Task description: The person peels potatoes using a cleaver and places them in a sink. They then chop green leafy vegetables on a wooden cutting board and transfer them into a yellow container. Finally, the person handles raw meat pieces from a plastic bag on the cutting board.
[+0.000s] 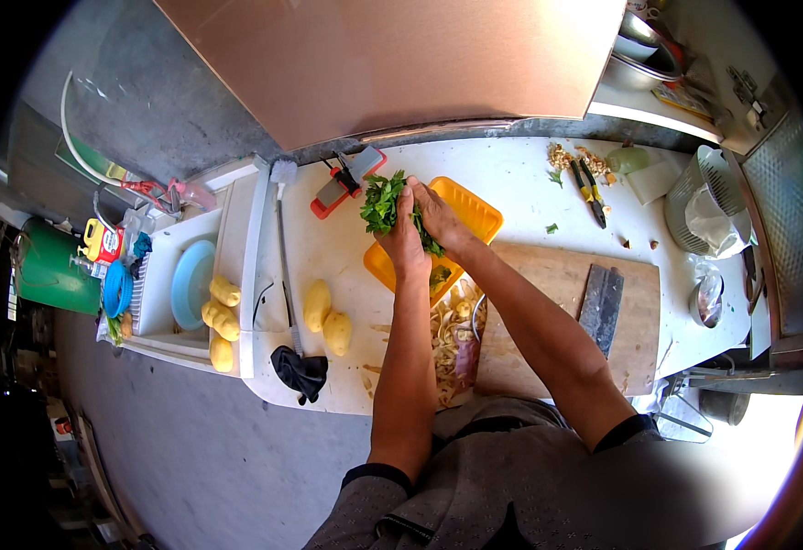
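Note:
A bunch of leafy green herbs (383,203) is held over a yellow plastic basket (481,218). My left hand (405,243) is closed round the bunch from the near side. My right hand (441,218) grips it too, from the right, its fingers close to the left thumb. Leaves stick out to the left of the hands and below the right one. Some more green shows inside the basket, which the hands and forearms partly cover. Vegetable peelings (447,353) lie in a heap just in front of the basket, beside my left forearm.
To the right, a dark cleaver (601,307) rests on a wooden cutting board (534,275). Pliers (590,194) lie near scraps. Peeled potatoes (335,332) sit at left, others by the sink (156,316). A red-and-grey tool (346,183) and a long brush (284,229) lie behind.

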Demonstrator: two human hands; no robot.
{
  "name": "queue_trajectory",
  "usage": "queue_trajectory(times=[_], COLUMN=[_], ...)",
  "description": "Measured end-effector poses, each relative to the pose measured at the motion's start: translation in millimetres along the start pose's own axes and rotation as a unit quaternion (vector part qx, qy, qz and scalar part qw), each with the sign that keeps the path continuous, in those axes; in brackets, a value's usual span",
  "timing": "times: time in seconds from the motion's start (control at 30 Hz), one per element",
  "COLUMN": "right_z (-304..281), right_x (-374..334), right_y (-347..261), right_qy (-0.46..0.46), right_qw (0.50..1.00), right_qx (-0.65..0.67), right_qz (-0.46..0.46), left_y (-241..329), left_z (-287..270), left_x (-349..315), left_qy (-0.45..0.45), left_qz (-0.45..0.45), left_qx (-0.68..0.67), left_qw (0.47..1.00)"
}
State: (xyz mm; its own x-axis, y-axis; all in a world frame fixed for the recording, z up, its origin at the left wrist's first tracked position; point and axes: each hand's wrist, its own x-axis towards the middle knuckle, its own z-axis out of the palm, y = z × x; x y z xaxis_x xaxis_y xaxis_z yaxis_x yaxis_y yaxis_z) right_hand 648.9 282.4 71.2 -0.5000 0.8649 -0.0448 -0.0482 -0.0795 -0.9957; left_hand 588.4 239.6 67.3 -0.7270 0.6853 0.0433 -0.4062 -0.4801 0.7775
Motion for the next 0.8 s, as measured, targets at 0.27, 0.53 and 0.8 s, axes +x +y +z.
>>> queue_trajectory(times=[0.27, 0.53, 0.8], right_z=[-7, 16, -35], right_x=[21, 4, 20], right_y=[41, 0, 58], right_qy=[0.027, 0.013, -0.061], right_qw=[0.934, 0.997, 0.98], right_qx=[-0.331, 0.065, -0.135], right_qz=[-0.134, 0.029, 0.132], left_y=[5, 2, 15], left_z=[-2, -30, -56], left_x=[-11, 5, 16], left_qy=[-0.013, 0.009, 0.029], left_qz=[0.02, -0.018, -0.005], left_qx=[-0.014, -0.077, -0.083], left_qw=[1.0, 0.997, 0.996])
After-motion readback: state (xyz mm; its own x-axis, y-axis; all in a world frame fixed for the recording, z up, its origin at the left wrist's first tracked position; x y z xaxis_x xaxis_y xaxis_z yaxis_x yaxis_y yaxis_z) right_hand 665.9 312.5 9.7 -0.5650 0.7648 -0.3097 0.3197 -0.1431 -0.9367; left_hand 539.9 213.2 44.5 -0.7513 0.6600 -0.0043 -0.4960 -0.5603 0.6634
